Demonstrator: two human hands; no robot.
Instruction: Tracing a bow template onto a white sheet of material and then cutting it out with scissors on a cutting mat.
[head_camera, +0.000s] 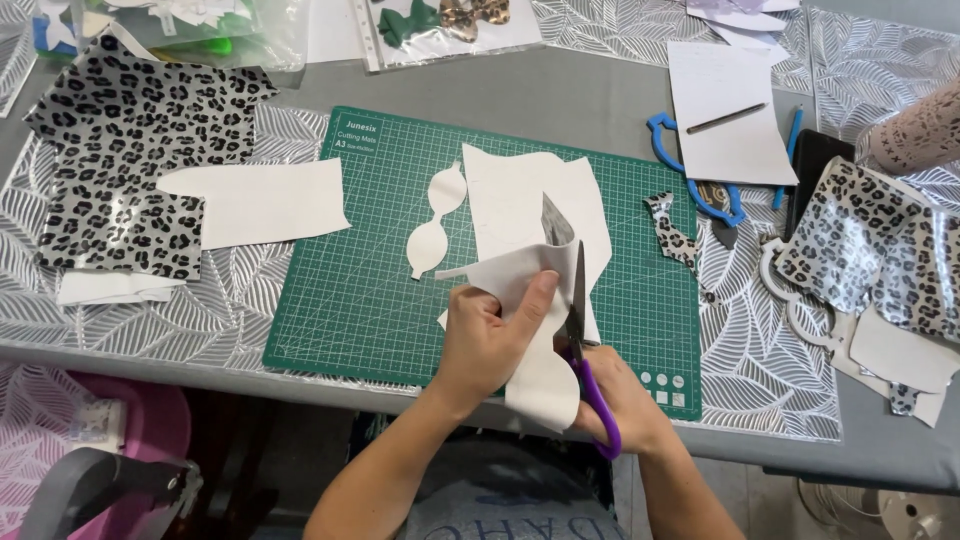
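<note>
My left hand (490, 335) pinches a white sheet of material (540, 385) with a leopard print on its folded-up face, held above the green cutting mat (350, 300). My right hand (630, 400) grips purple-handled scissors (585, 345), whose blades point away from me and bite into the sheet beside my left thumb. A cut-out white bow-shaped piece (435, 225) lies on the mat to the left. A larger white offcut (520, 195) lies behind the held sheet.
Leopard-print sheets lie at the left (120, 160) and right (880, 250). A white strip (255, 200) rests left of the mat. Blue templates (690, 170), paper with a pencil (725, 118) and a dark phone (815, 165) sit at the right. Another person's sleeve (915, 135) shows far right.
</note>
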